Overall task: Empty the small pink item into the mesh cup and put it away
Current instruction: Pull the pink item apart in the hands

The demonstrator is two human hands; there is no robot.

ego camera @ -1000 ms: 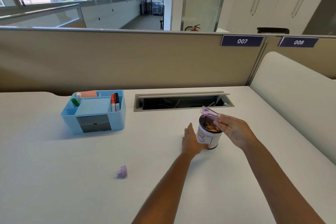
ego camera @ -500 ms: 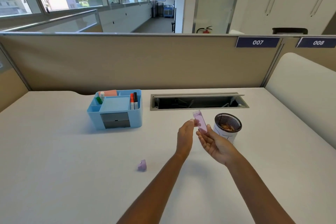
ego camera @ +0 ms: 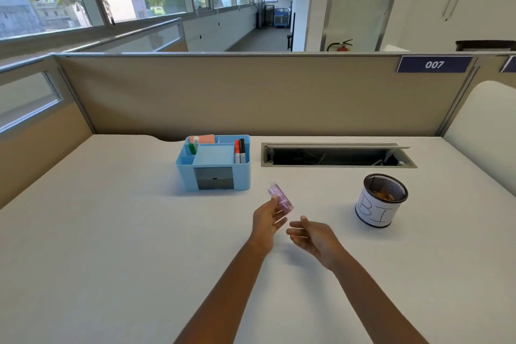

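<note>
The small pink see-through container is tilted in the fingers of my left hand, above the middle of the white desk. Just to its right, my right hand is palm up with fingers apart and holds nothing. The black mesh cup, wrapped in white paper with handwritten letters, stands upright further right, apart from both hands. Brownish bits lie inside it. The small purple piece seen earlier on the desk is out of sight.
A blue desk organiser with markers, a sticky pad and grey drawers stands behind my left hand. An open cable slot is set into the desk at the back. A beige partition closes off the far side.
The pink container went from above the mesh cup in my right hand to my left hand, leftwards. My right hand let go and opened. The view shifted left.
</note>
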